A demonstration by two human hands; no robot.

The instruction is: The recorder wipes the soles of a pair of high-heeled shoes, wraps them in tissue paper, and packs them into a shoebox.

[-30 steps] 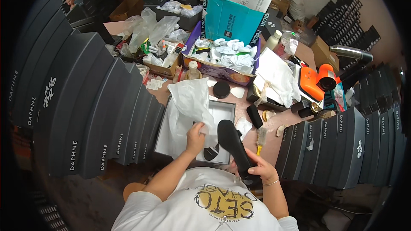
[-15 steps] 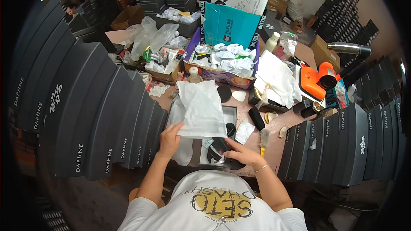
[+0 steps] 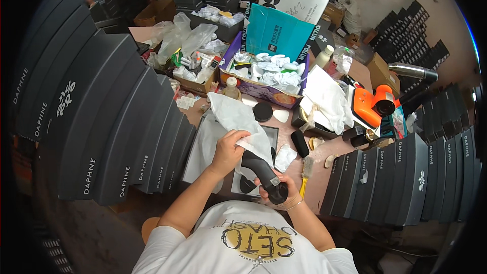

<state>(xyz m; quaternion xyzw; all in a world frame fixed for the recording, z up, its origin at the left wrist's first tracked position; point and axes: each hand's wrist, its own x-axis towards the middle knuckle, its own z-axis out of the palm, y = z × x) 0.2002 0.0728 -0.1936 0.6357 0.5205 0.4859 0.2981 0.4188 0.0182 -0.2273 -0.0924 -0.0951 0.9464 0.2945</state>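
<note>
My left hand (image 3: 228, 151) is closed on the edge of a thin white bag (image 3: 234, 114), pinching it near its mouth. In my right hand (image 3: 285, 186) is a black shoe (image 3: 261, 169), gripped at its near end. The shoe's far end points up and left and reaches the bag's edge, which covers its tip. Beneath them lies an open grey shoebox (image 3: 274, 133) with white paper (image 3: 195, 160) at its left side. Another black item (image 3: 247, 184), seemingly the second shoe, rests inside the box, partly hidden by the held shoe.
Stacked dark shoeboxes rise at left (image 3: 101, 122) and right (image 3: 378, 177). Behind the work spot stand a purple carton (image 3: 258, 91) of crumpled paper and a clear bottle (image 3: 232, 89). To the right lie a yellow-handled brush (image 3: 305, 177), a black cylindrical object (image 3: 300, 144) and an orange device (image 3: 368, 106).
My right hand has picked the black shoe up out of the box. My left hand has moved right with the white bag, bringing its edge over the shoe's tip.
</note>
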